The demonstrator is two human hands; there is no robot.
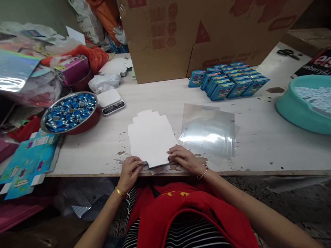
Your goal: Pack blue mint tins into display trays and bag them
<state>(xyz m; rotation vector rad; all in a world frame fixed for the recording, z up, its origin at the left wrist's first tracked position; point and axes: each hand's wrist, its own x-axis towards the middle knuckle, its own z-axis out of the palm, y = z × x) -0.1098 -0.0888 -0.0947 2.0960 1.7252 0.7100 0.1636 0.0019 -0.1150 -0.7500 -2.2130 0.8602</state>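
A flat white carton blank (153, 138) with stepped, cut edges lies in front of me near the table's front edge. Its near-left corner is pinched by my left hand (130, 171), thumb and fingers closed. At the near-right corner my right hand (185, 158) grips the same blank with closed fingers. Other white edges peek out beneath it. Just to the right lie clear plastic sheets (208, 129), overlapping and shiny. To the upper left of the blank stands a small white digital scale (111, 101).
On the left is a bowl (70, 112) of blue-wrapped sweets, beside printed blue carton blanks (31, 162). Small blue boxes (229, 81) stand grouped before a large cardboard box (168, 37). A turquoise basin (304, 107) of pale pieces sits right, with scissors (288, 53) behind.
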